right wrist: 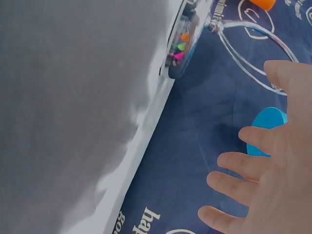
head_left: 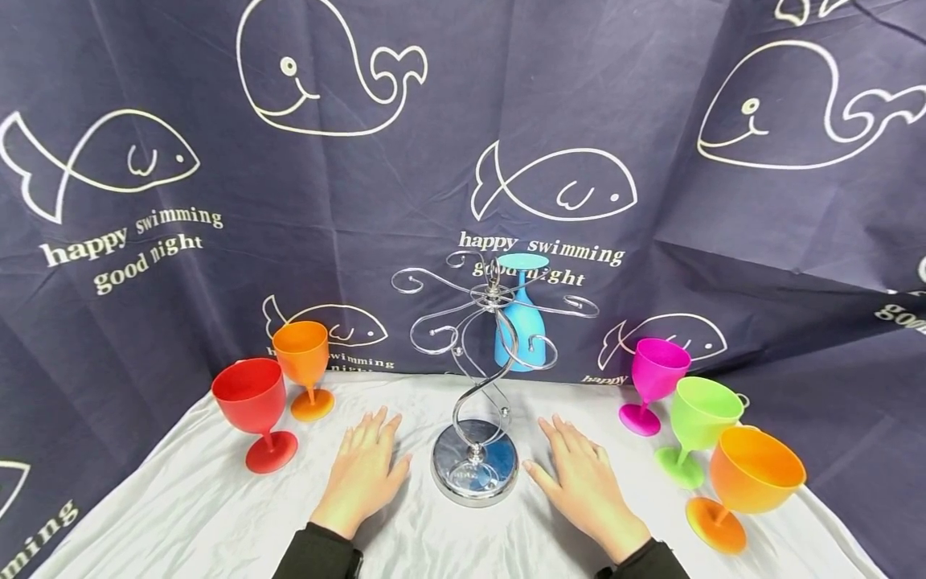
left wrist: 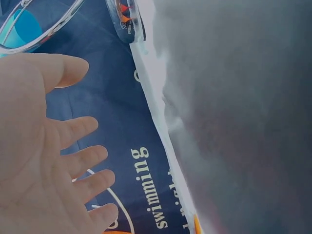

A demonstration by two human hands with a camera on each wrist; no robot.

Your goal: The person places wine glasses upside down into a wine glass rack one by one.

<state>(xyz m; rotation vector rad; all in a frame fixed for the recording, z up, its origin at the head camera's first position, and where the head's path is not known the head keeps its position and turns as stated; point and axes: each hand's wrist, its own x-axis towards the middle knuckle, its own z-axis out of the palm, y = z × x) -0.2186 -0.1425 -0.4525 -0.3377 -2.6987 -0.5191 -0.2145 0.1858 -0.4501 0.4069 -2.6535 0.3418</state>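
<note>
Both hands lie bare beside the chrome stand (head_left: 470,492), one blue goblet (head_left: 533,323) hanging on it.

From my seat I see the left hand (head_left: 364,469) and right hand (head_left: 584,482) on either side of its base, fingers extended and a little spread, holding nothing; whether the palms press the white cloth (head_left: 434,551) I can't tell. The goblet hangs upside down on the stand's far right side. I judge a bump to the stand could shake it loose, its weight being off to one side. A wide rightward sweep could topple the near orange goblet (head_left: 755,473).
</note>
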